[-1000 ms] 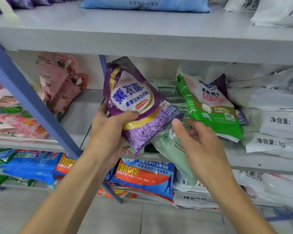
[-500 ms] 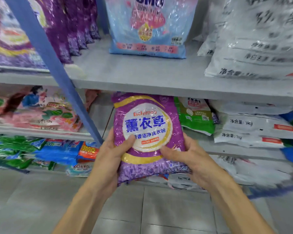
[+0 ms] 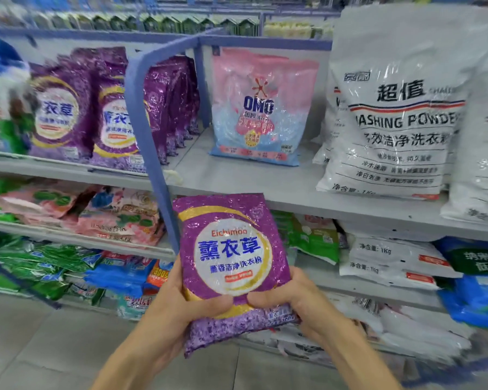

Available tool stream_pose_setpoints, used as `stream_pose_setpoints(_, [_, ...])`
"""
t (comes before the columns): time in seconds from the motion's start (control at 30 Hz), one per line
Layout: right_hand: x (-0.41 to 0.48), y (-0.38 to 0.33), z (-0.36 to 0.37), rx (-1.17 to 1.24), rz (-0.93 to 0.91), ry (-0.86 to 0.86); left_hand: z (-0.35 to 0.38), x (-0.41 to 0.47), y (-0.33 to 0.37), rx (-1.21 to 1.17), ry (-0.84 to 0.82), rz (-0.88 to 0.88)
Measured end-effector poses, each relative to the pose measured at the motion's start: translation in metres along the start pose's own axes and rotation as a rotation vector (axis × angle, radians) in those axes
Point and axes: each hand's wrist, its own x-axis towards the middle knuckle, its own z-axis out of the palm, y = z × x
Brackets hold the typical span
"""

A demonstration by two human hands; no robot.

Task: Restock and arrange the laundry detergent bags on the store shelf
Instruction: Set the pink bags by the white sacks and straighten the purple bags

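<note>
I hold a purple lavender detergent bag (image 3: 231,257) upright in front of the shelves, label facing me. My left hand (image 3: 181,311) grips its lower left edge with the thumb across the front. My right hand (image 3: 296,302) grips the lower right edge the same way. The bag hangs just below the grey upper shelf board (image 3: 237,181). On that shelf, at the left, stands a row of matching purple bags (image 3: 113,111), some behind the blue upright post (image 3: 144,130).
A pink and blue OMO bag (image 3: 261,108) stands on the upper shelf, with big white washing powder sacks (image 3: 397,108) to its right. Lower shelves hold pink, green, blue and white bags. Grey tiled floor (image 3: 54,347) lies below.
The bag came off the middle shelf and now stands upright in both hands. My right hand has taken hold of it. My view has tilted up to the upper shelf.
</note>
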Motion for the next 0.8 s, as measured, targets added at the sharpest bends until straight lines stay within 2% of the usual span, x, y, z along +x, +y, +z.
stream_pose_setpoints(0.1, [0.005,-0.011,0.021,-0.005,-0.05,-0.033,-0.014,-0.004,0.018,0.111,0.0,0.053])
stream_pose_setpoints(0.27, [0.034,-0.032,0.076,-0.026,-0.114,-0.053,-0.062,-0.012,0.056,0.239,-0.117,0.087])
stream_pose_setpoints(0.43, [0.088,-0.046,0.163,-0.065,-0.166,-0.017,-0.145,-0.023,0.098,0.271,0.045,0.104])
stream_pose_setpoints(0.57, [0.128,-0.055,0.247,-0.129,-0.199,-0.066,-0.219,-0.043,0.133,0.285,0.153,0.115])
stream_pose_setpoints(0.7, [0.159,-0.056,0.32,-0.112,-0.189,-0.085,-0.289,-0.056,0.162,0.259,0.224,0.117])
stream_pose_setpoints(0.8, [0.171,-0.053,0.354,-0.06,-0.157,-0.074,-0.327,-0.057,0.178,0.241,0.211,0.084])
